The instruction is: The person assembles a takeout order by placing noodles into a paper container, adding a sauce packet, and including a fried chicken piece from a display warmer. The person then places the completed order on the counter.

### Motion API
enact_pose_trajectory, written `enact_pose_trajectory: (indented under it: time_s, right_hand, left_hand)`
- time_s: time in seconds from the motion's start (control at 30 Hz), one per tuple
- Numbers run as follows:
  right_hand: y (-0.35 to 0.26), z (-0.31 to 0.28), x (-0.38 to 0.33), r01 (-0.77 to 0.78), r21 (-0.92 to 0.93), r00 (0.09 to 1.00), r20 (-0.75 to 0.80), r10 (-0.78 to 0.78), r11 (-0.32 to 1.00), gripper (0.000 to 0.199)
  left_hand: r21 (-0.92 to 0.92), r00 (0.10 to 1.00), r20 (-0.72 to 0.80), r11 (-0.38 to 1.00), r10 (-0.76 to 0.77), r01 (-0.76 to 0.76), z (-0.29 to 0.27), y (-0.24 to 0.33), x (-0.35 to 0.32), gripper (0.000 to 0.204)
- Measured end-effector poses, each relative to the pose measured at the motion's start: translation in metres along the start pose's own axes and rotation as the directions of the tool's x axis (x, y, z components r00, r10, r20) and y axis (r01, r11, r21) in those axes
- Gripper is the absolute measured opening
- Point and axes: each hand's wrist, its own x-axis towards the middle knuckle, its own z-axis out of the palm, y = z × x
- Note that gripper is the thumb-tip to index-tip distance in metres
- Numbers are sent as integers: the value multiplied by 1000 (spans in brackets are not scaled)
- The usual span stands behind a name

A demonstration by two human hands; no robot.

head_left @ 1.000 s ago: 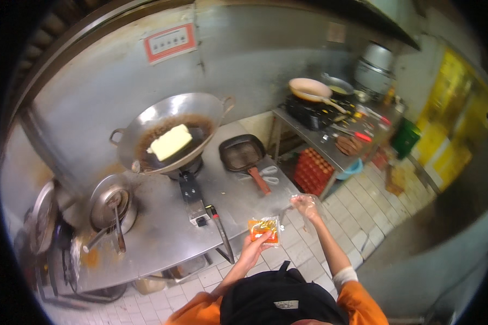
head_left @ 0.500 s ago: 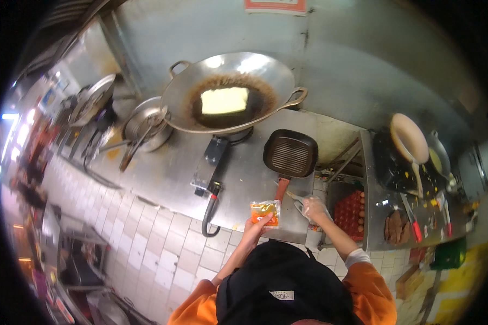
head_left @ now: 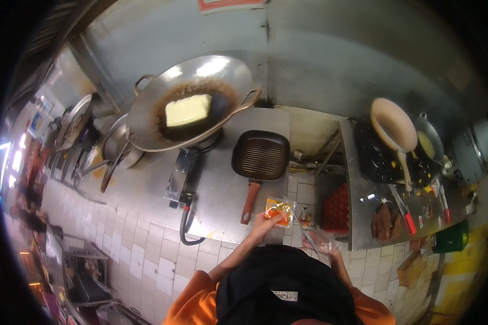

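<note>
"Small, flat, clear plastic packet with orange and yellow contents (head_left: 280, 209): where is it in the head view?"

"Near the front edge of the grey sheet-metal desk (head_left: 217, 187), just right of the reddish-brown handle (head_left: 249, 203) of a black, square, ridged grill pan (head_left: 261, 156). The person's bare left hand (head_left: 263, 223) holds it up."

"How do those fingers stand?"

"Closed on the packet's lower-left part, thumb laid over its face. Gripping it there presumably keeps the upper and right edges uncovered."

"And the other hand?"

"The right hand (head_left: 327, 245), loosely covered in clear plastic film, is lower and to the right. Its fingers appear closed on a long, thin, grey tool (head_left: 309, 239), perhaps scissors, slanting up toward the packet. Blur and film hide how tight the grip is, and whether tip and packet touch cannot be told. The film is probably worn to keep the skin clean."

"Why does the pan's handle point toward the person?"

"Likely for easy reach."

"What about the wide, round, silver metal wok (head_left: 224, 66)?"

"It sits over a black burner (head_left: 182, 172), presumably for heat. A pale yellow, rectangular block (head_left: 187, 110) lies in its bowl, where the sloping walls would help keep it central."
</note>
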Motion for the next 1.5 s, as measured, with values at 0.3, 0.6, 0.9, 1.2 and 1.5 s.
enact_pose_trajectory:
  time_s: [0.3, 0.6, 0.9, 1.2, 1.5]
  right_hand:
    - [13, 9, -36, -69, 266, 948, -283, 146, 962, 29]
    - [22, 1, -55, -180, 158, 922, -317, 222, 971, 25]
    - [28, 15, -52, -216, 149, 888, -380, 257, 965, 27]
    - [-4, 18, -3, -466, -383, 858, -417, 301, 797, 37]
    - [-73, 115, 124, -129, -900, 959, -6, 283, 417, 41]
  left_hand:
    - [243, 982, 188, 969, -7, -39, 39, -16, 14, 28]
    - [293, 967, 239, 944, 82, -152, 51, -31, 6, 29]
    - [313, 941, 336, 938, 38, -150, 47, -34, 2, 27]
    - [153, 996, -19, 984, -90, 92, -8, -34, -37, 30]
    - [-394, 836, -540, 848, 99, -355, -174, -11, -162, 34]
